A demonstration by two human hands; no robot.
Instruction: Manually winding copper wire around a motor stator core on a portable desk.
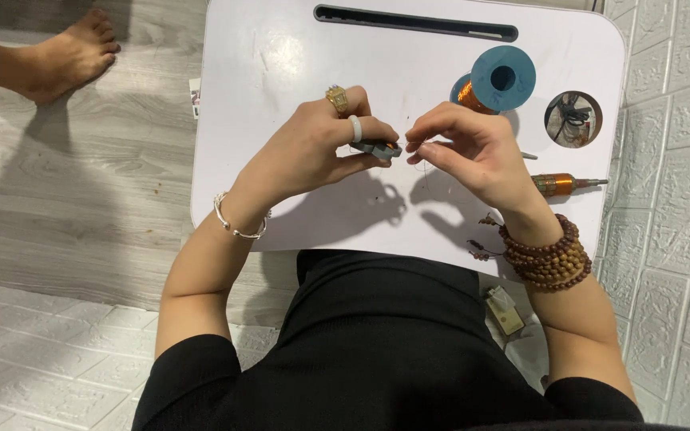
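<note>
Left hand [313, 148] pinches a small grey part [378, 148], long axis horizontal, tip toward the right hand [461, 148], whose fingertips pinch fine wire just beside it.

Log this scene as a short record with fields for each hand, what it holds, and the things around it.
left hand: pinches a small grey part
right hand: fingertips meet at a fine wire by that part
surface: white lap table
spool: blue, wound with copper wire, beyond the right hand
tool: orange handle, metal tip, right of the right hand
cup hole: holds dark cord
</note>
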